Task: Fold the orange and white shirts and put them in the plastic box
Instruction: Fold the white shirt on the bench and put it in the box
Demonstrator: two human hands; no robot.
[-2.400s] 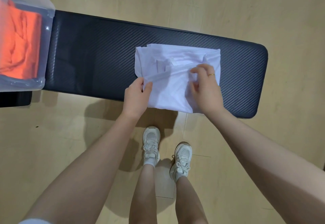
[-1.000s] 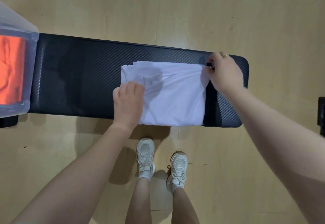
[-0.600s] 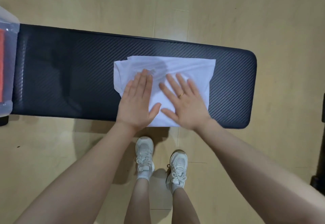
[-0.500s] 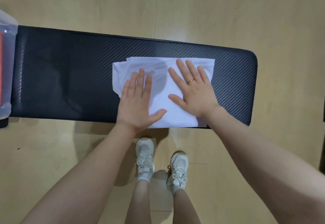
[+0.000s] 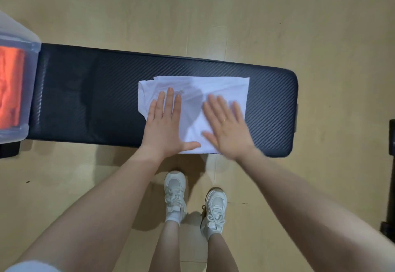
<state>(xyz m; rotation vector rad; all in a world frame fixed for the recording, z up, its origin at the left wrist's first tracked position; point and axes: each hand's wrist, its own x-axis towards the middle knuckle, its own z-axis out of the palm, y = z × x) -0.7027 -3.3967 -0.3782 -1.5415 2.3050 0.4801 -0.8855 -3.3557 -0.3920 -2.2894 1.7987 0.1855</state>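
Observation:
The white shirt lies folded into a rough rectangle on the right half of a black padded bench. My left hand rests flat on the shirt's left part, fingers apart. My right hand lies flat on the right part, fingers spread, a ring on one finger; it is slightly blurred. The clear plastic box stands on the bench's left end, and the orange shirt lies inside it.
Pale wooden floor surrounds the bench. My feet in white sneakers stand just in front of the bench. A dark object shows at the right edge of the view.
Both hands went from pinching and pulling the shirt's edges to lying flat on it. Since half a second ago my right hand has slid back toward the near edge.

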